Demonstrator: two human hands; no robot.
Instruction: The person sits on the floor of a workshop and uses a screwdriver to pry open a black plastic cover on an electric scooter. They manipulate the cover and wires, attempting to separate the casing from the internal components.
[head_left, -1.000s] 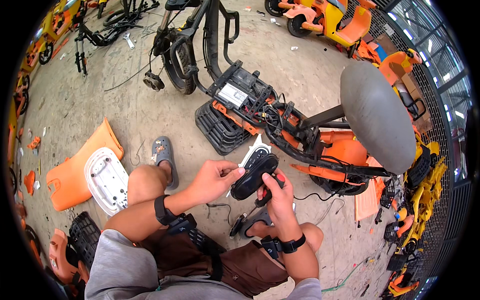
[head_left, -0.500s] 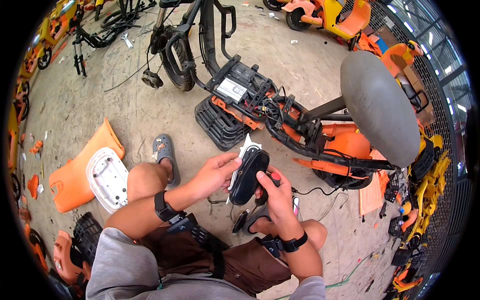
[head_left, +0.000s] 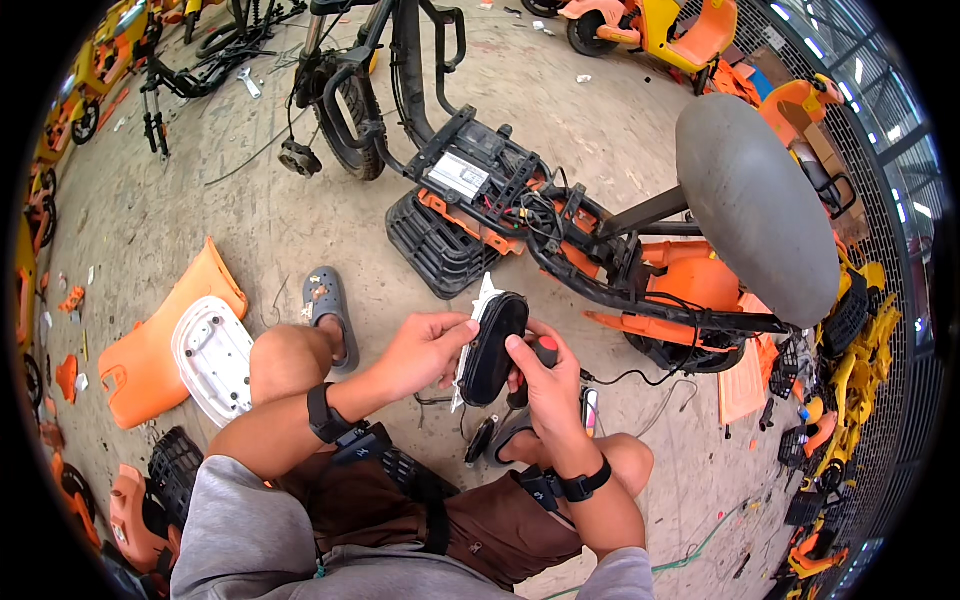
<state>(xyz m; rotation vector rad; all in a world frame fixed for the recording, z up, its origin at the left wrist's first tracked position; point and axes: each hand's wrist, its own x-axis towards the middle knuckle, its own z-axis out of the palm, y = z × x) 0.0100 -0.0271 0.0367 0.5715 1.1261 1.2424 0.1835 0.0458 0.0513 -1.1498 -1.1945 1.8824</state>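
Note:
Both my hands hold a black oval part (head_left: pixel 494 350) with a white pointed backing, which looks like a scooter headlight. My left hand (head_left: pixel 432 350) pinches its white edge between thumb and fingers. On the opposite side, my right hand (head_left: pixel 548 378) presses its thumb against the black face. A screwdriver with a red-and-black handle (head_left: pixel 545 352) is also tucked in my right hand, its lower part mostly covered by the fingers. The part is held tilted above the floor, between my knees.
A stripped scooter frame (head_left: pixel 480 180) with a grey seat (head_left: pixel 755 205) stands ahead and to the right. An orange panel (head_left: pixel 175 335) and a white oval cover (head_left: pixel 215 360) lie at left. Cables and a black-and-silver tool (head_left: pixel 482 440) are near my foot. A wrench (head_left: pixel 249 83) lies farther off.
The black oval part has turned slightly more upright and moved a little up and left in the picture. Both hands keep their hold, and the view has shifted slightly.

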